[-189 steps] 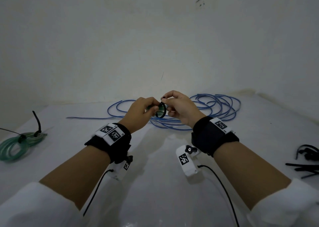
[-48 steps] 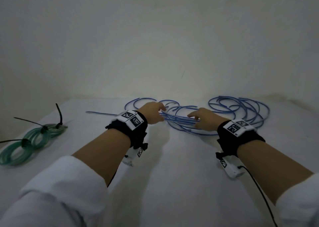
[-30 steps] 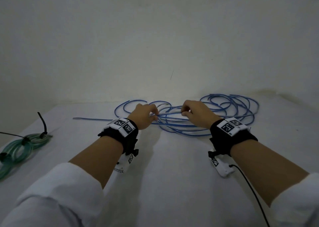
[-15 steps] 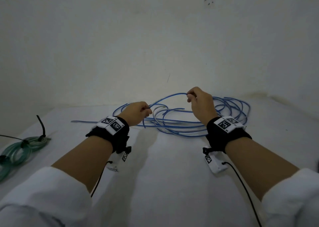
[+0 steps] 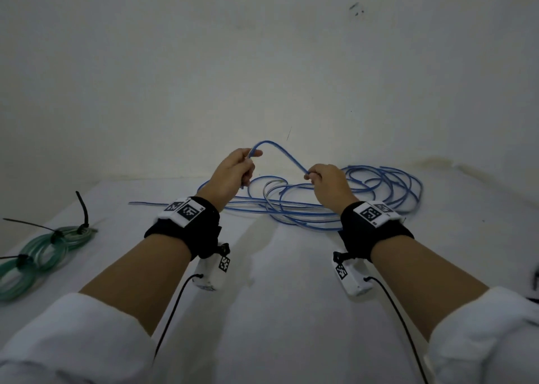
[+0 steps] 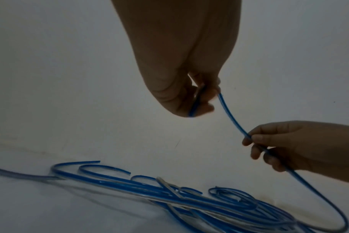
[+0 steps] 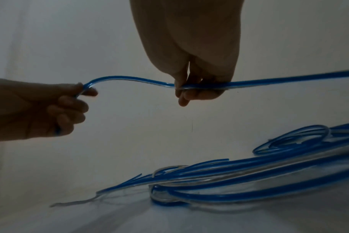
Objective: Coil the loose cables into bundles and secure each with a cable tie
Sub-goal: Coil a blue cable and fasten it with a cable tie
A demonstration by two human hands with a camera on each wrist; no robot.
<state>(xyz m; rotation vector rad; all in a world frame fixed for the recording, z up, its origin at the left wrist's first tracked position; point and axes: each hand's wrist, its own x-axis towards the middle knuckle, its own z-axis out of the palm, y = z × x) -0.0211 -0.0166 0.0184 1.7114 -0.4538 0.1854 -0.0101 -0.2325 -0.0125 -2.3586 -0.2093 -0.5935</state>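
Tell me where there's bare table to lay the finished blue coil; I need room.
Bare table lies between the forearms, in front of the blue cable tangle. Also free: between the green tied bundle and the left hand. The back right is crowded with blue loops.

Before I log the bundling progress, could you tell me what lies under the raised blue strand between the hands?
Under the raised strand lie loose blue cable loops on the white table. The right hand covers some loops.
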